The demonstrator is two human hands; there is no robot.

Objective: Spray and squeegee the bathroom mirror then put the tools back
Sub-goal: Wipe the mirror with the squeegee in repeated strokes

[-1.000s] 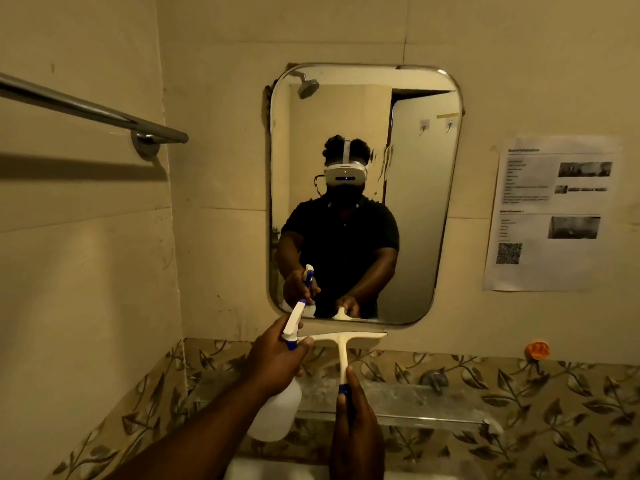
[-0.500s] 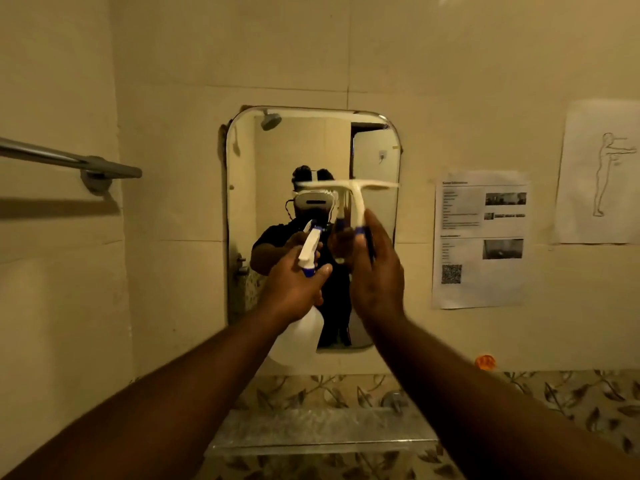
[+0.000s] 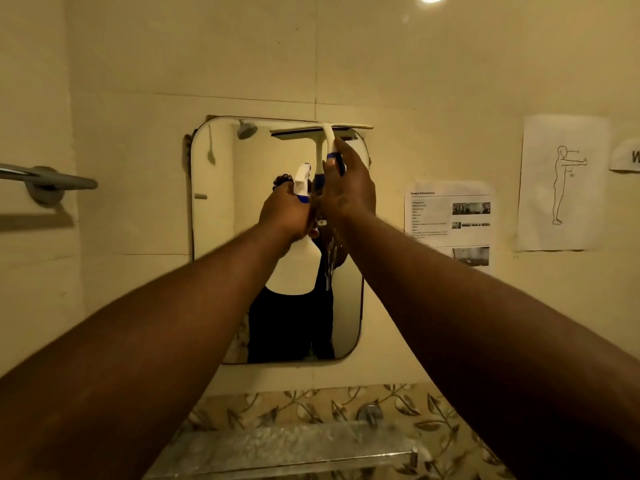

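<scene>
A rounded wall mirror (image 3: 221, 237) hangs ahead of me. My right hand (image 3: 349, 188) grips the blue handle of a white squeegee (image 3: 323, 131), whose blade lies level along the mirror's top right edge. My left hand (image 3: 285, 213) holds a white spray bottle (image 3: 294, 271) by its neck, with the white and blue nozzle (image 3: 302, 180) pointing up in front of the glass. The two hands are close together, almost touching. Water runs down the mirror (image 3: 329, 258) below my right hand.
A glass shelf (image 3: 277, 448) sits below the mirror on leaf-patterned tiles (image 3: 311, 403). A metal towel bar (image 3: 48, 178) juts from the left wall. Printed sheets (image 3: 446, 216) and a figure drawing (image 3: 562, 181) are stuck on the wall to the right.
Both hands have risen from near the shelf to the upper part of the mirror. The squeegee blade went from the mirror's bottom edge to its top edge. My view tilted upward.
</scene>
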